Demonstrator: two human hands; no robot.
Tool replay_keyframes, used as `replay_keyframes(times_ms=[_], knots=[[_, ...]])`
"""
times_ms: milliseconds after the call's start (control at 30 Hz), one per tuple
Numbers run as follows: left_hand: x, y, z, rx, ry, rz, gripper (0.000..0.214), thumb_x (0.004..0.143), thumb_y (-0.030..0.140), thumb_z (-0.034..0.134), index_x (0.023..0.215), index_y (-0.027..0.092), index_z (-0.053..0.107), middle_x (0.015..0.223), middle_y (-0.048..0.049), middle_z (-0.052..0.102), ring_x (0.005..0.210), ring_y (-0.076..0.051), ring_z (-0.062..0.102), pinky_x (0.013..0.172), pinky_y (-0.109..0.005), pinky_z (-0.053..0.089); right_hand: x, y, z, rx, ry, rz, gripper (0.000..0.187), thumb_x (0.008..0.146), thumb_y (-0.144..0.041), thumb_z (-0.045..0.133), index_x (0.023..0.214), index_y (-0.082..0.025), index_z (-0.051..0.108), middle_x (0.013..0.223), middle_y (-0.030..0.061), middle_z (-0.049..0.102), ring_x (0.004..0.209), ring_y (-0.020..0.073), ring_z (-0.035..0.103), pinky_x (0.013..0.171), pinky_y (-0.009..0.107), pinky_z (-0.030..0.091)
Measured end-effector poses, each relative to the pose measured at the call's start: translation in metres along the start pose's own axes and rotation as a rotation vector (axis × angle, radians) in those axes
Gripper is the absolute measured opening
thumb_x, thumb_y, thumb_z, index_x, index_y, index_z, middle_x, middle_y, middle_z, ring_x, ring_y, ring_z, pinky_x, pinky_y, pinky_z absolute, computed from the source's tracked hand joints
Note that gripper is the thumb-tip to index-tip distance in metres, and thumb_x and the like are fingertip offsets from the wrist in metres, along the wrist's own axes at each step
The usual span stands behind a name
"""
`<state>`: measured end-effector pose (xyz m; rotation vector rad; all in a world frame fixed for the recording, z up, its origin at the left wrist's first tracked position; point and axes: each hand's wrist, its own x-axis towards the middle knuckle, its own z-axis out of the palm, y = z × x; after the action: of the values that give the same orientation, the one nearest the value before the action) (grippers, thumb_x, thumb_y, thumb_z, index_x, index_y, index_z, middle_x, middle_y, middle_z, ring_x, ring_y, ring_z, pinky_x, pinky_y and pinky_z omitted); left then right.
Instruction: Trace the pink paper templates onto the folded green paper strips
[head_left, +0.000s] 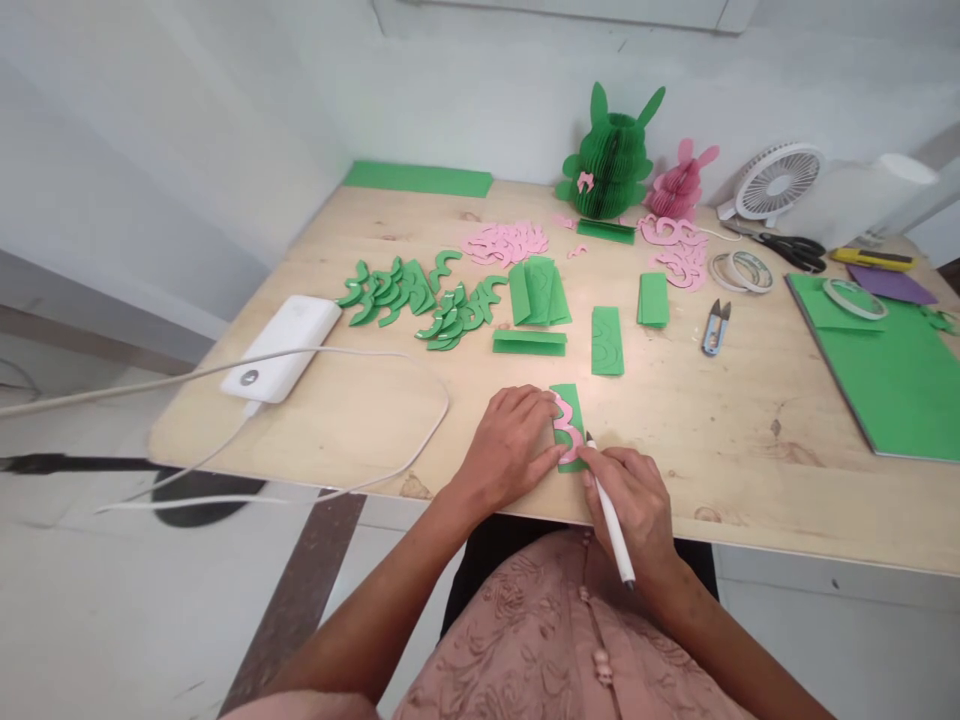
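Note:
My left hand [510, 445] pins a wavy pink paper cutout [573, 437] onto a green paper strip [568, 394] near the table's front edge. Its fingertips press the cutout's upper end and the thumb its lower end. My right hand [634, 500] grips a white pencil [615, 530] with a dark tip. That tip points up at the strip's right side, beside the cutout; whether it touches the paper I cannot tell. Above the hands lies another green strip [607, 342] with curved lines drawn on it. A folded green piece [529, 343] is to its left.
Green curved cutouts [390, 292] and pink ones [506, 242] lie in piles. A white power bank [283, 350] trails a cable at left. Snips [716, 328], tape rolls [750, 271], scissors [795, 248] and a yellow cutter [874, 260] are at right. Paper rabbits [615, 165] and a fan [778, 182] stand behind.

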<state>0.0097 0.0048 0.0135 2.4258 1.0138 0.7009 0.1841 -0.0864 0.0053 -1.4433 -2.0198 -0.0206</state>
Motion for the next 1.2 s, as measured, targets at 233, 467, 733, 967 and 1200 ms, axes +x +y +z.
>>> replay_keyframes(times_ms=[233,467,733,967,1200], knots=[[0.0001,0.0027,-0.0024,0.054,-0.072,0.023,0.022,0.087,0.035,0.060,0.104,0.022,0.060,0.124,-0.0063,0.059,0.118,-0.025,0.049,0.104,-0.043,0.036,-0.0009,0.0008,0.0010,-0.003,0.006,-0.015,0.031,0.089,-0.010,0.054,0.119,-0.013,0.062,0.088,0.0092,0.072,0.084,0.0230,0.061,0.074,0.037,0.045],[-0.0006,0.0030,-0.0041,0.122,-0.096,0.047,0.019,0.088,0.035,0.057,0.102,0.023,0.063,0.127,-0.0076,0.055,0.121,-0.027,0.046,0.106,-0.046,0.036,-0.0007,0.0010,0.0022,0.002,0.027,-0.016,0.033,0.089,-0.008,0.052,0.121,-0.014,0.061,0.089,0.0093,0.072,0.084,0.0224,0.062,0.074,0.036,0.046],[-0.0032,0.0019,-0.0020,0.143,-0.093,0.043,0.020,0.087,0.032,0.057,0.104,0.023,0.064,0.128,-0.0081,0.055,0.123,-0.027,0.045,0.107,-0.048,0.036,-0.0005,-0.0017,0.0015,0.011,0.015,0.027,0.035,0.089,-0.006,0.050,0.121,-0.016,0.061,0.088,0.0081,0.073,0.084,0.0220,0.063,0.073,0.036,0.046],[-0.0048,0.0020,-0.0009,0.180,-0.100,0.062,0.022,0.091,0.031,0.052,0.109,0.025,0.063,0.128,-0.0087,0.054,0.125,-0.028,0.043,0.108,-0.049,0.033,0.0026,-0.0035,-0.0009,0.008,0.009,0.022,0.031,0.089,-0.008,0.053,0.117,-0.015,0.062,0.089,0.0087,0.072,0.084,0.0219,0.062,0.073,0.036,0.046],[-0.0023,0.0039,-0.0025,0.206,-0.087,0.093,0.020,0.094,0.034,0.050,0.106,0.027,0.064,0.125,-0.0091,0.055,0.123,-0.028,0.045,0.107,-0.051,0.034,0.0017,-0.0024,-0.0004,-0.009,0.002,0.016,0.028,0.090,-0.010,0.052,0.115,-0.015,0.062,0.092,0.0093,0.072,0.085,0.0223,0.062,0.073,0.036,0.046]])
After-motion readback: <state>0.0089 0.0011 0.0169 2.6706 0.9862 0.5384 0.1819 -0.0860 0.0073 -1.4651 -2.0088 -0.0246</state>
